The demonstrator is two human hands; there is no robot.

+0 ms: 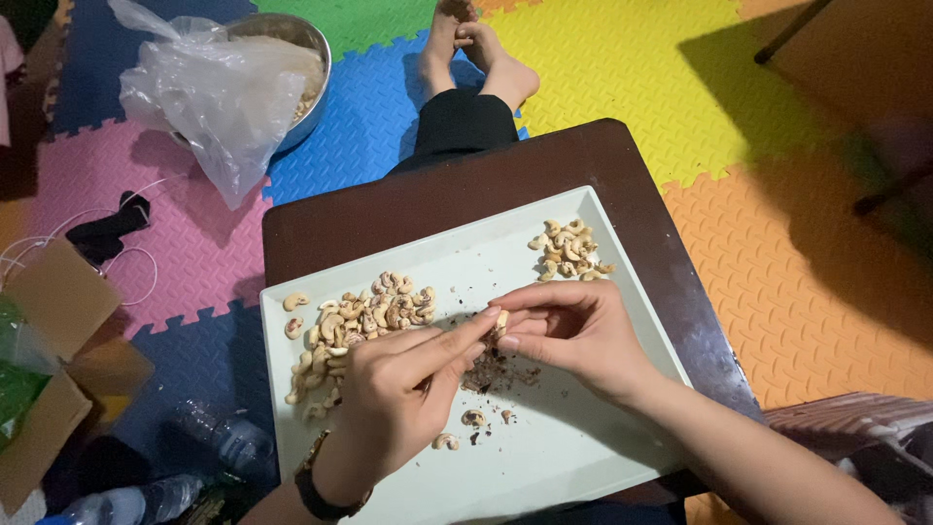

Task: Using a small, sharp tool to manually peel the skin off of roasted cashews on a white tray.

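Place: a home, someone sits on the floor
Floor: bright puzzle mats (622, 68)
Table: small, low, brown (389, 209)

Head camera looks steeply down, close over both hands, tray (583, 457) beneath them, foam floor mats (777, 272) beyond.

One tray (583, 457), one dark board (466, 194). Two cashew heaps (364, 316) (569, 250); one steel bowl (309, 58). Two plastic bottles (219, 437) (126, 504), two hands (403, 389) (573, 331).
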